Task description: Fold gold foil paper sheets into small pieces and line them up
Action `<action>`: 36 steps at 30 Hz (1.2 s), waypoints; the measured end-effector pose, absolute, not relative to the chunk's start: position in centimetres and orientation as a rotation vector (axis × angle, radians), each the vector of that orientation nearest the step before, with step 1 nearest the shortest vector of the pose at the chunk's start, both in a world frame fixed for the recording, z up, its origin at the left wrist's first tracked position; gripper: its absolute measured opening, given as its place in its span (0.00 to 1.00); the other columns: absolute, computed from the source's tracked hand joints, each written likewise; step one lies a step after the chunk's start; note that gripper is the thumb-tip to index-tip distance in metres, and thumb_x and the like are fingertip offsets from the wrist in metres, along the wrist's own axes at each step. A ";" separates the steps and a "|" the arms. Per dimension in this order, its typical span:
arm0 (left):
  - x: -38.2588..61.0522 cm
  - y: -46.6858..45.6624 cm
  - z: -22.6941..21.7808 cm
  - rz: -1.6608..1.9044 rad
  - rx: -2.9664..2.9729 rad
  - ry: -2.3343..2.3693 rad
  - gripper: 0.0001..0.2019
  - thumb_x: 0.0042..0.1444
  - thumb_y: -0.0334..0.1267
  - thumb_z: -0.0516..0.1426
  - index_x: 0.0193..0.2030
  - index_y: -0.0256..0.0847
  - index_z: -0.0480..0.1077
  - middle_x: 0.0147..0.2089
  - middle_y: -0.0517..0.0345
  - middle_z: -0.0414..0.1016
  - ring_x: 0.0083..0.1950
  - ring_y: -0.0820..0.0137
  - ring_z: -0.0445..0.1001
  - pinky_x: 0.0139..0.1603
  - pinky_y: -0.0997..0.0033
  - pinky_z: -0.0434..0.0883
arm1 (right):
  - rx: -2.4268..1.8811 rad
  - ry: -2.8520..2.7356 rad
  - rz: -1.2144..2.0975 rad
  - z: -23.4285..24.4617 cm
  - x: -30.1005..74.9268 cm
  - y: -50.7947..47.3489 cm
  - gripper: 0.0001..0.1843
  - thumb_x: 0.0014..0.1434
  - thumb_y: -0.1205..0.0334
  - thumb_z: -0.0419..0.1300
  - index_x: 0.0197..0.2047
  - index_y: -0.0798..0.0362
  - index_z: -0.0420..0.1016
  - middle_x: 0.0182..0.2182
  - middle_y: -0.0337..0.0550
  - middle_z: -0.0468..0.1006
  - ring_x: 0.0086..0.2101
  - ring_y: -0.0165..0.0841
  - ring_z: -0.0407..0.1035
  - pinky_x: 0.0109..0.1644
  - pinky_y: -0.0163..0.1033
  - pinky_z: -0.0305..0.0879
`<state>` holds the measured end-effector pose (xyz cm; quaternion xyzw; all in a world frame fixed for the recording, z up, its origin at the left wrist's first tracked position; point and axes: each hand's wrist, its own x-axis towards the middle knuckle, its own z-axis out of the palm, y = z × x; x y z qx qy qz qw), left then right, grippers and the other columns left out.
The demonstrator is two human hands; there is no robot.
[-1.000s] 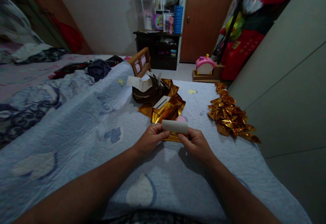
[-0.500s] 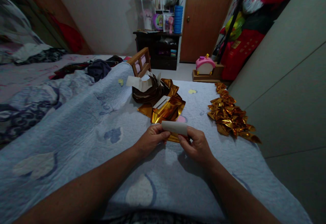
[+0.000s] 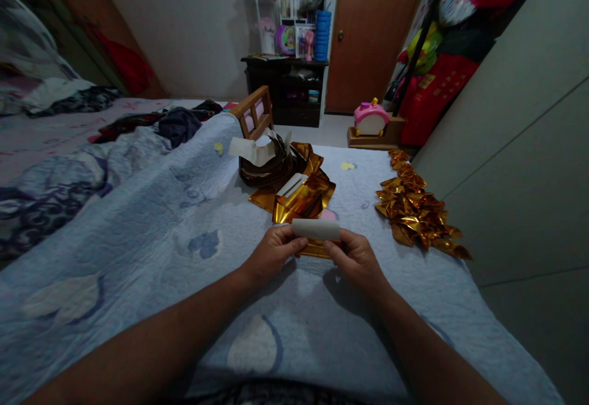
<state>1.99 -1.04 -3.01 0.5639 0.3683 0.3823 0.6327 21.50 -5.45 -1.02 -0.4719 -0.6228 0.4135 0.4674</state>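
A sheet of gold foil paper (image 3: 315,229), its pale back curled over the top and a gold strip showing below, is held between both hands above the bed. My left hand (image 3: 275,249) pinches its left end, thumb in front. At the right end, my right hand (image 3: 353,254) grips it with thumb and fingers. Just beyond the hands lie loose gold foil sheets (image 3: 307,199), partly crumpled. Behind them sits a thick curved stack of the paper (image 3: 264,169), with a pale sheet sticking up.
Folded gold foil pieces (image 3: 416,208) lie heaped along the bed's right edge. A blue patterned quilt (image 3: 184,307) covers the bed. Beyond its far edge stand a wooden bed rail (image 3: 254,112), a pink toy case (image 3: 370,118) and a dark cabinet (image 3: 285,89). Clothes (image 3: 179,124) lie at left.
My right hand has shifted very slightly at the paper's right end, its thumb a little higher and more to the right. Both hands keep hold of the sheet; the rest is unchanged.
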 end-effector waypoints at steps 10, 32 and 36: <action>1.8 -1.7 -2.5 0.937 1.369 0.848 0.17 0.56 0.44 0.66 0.47 0.33 0.79 0.38 0.50 0.79 0.40 0.63 0.75 0.45 0.65 0.71 | -1.101 -1.418 1.174 -0.5 21.5 -5.2 0.14 0.59 0.59 0.58 0.43 0.55 0.81 0.23 0.36 0.71 0.26 0.30 0.64 0.32 0.36 0.62; 2.0 -1.9 -1.7 0.997 1.599 0.928 0.10 0.56 0.38 0.63 0.42 0.35 0.80 0.34 0.54 0.77 0.36 0.67 0.73 0.39 0.71 0.69 | -1.167 -1.398 1.175 -1.3 21.6 -4.9 0.14 0.58 0.56 0.61 0.41 0.56 0.81 0.25 0.37 0.72 0.26 0.30 0.62 0.30 0.35 0.60; 2.1 -2.0 -2.2 0.967 1.493 0.900 0.12 0.56 0.42 0.65 0.40 0.34 0.79 0.32 0.56 0.76 0.33 0.69 0.71 0.35 0.72 0.68 | -1.152 -1.399 1.156 -1.3 21.5 -5.0 0.13 0.58 0.55 0.61 0.41 0.55 0.81 0.25 0.37 0.72 0.26 0.30 0.63 0.30 0.35 0.61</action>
